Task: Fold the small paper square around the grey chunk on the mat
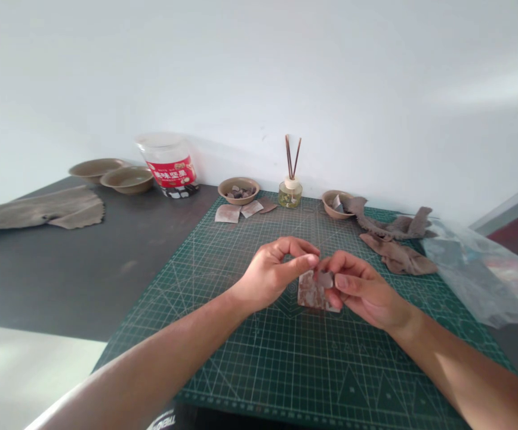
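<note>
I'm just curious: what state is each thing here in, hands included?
Right hand: pinching a small grey piece.
Left hand: curled, grip unclear.
Patchy square: partly hidden.
Cutting mat: spread flat.
Middle bowl: upright, holding chips.
Right bowl: upright, partly filled.
Reed diffuser: upright, sticks inserted.
Tub: upright.
Two left bowls: upright, contents unclear.
Left cloth: wrinkled.
Right cloths: crumpled.

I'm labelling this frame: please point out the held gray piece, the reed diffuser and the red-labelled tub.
Held gray piece (326, 279): head view, its face.
Reed diffuser (290, 194): head view, its bottle.
Red-labelled tub (170, 171): head view, its label.
</note>
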{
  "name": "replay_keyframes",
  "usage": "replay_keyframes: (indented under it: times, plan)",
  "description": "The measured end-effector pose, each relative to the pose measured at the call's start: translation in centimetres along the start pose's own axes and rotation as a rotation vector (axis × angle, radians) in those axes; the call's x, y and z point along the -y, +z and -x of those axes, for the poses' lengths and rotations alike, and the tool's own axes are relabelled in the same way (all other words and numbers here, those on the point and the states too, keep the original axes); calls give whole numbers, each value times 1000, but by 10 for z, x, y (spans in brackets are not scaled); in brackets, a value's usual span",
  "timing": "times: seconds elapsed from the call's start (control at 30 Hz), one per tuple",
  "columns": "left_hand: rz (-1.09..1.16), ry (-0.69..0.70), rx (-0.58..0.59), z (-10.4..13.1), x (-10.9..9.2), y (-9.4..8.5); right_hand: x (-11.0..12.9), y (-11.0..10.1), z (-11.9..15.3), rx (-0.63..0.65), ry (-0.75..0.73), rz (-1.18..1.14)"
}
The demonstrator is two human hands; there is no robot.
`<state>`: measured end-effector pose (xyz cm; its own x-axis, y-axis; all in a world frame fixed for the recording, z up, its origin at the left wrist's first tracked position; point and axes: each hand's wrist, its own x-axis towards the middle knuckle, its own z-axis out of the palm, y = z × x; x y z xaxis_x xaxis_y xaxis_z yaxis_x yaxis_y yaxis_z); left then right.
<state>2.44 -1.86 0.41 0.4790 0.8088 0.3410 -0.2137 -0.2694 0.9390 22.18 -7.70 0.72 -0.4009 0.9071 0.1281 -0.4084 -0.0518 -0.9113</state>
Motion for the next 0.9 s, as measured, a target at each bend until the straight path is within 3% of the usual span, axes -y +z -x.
replay_keyframes:
  times: [0.1, 0.33, 0.9]
  plan:
    - [-77, 83, -10, 1, -1, 0, 1, 0, 0, -19, -13, -14]
    - [-184, 187, 107, 5, -1, 2, -1, -2, -1, -51, -2, -49]
    - [-98, 113, 124, 2, -1, 1, -3, -3, -1, -9, 48, -47]
